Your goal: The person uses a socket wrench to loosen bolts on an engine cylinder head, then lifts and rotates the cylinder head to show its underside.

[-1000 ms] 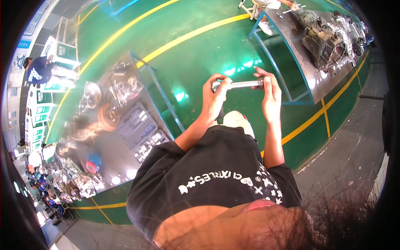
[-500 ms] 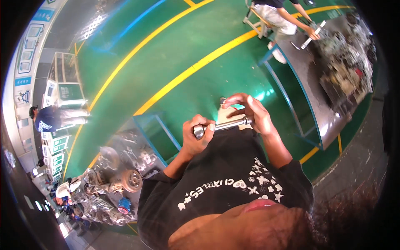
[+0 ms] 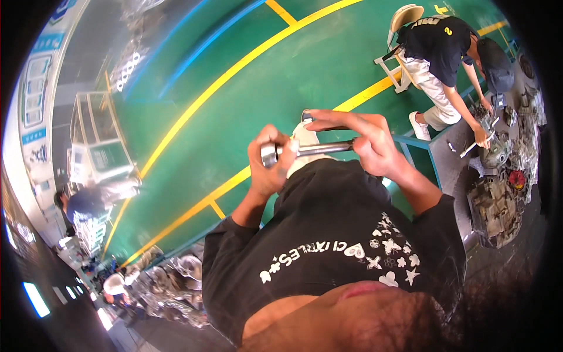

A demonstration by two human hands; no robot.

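In front of my dark shirt I hold a shiny metal bar with a thick round socket-like head, like a socket wrench [image 3: 325, 149], roughly level. My left hand [image 3: 271, 161] is wrapped round its head end, with the thumb pressed along it. At the other end, my right hand [image 3: 369, 141] has the bar between thumb and bent fingers, the forefinger side reaching left above the bar. That far tip is hidden inside the right hand.
At right, a person in dark clothes [image 3: 437, 53] leans over a bench [image 3: 454, 126] with metal engine parts [image 3: 495, 202], handling a light-coloured tool. More metal parts [image 3: 170, 281] lie at lower left. Another person [image 3: 88, 205] is at far left. Yellow lines [image 3: 234, 56] cross the green floor.
My view has turned, bringing the person at the right bench further in. Both hands still hold the bar; my right hand's fingers have come down closer over its end.
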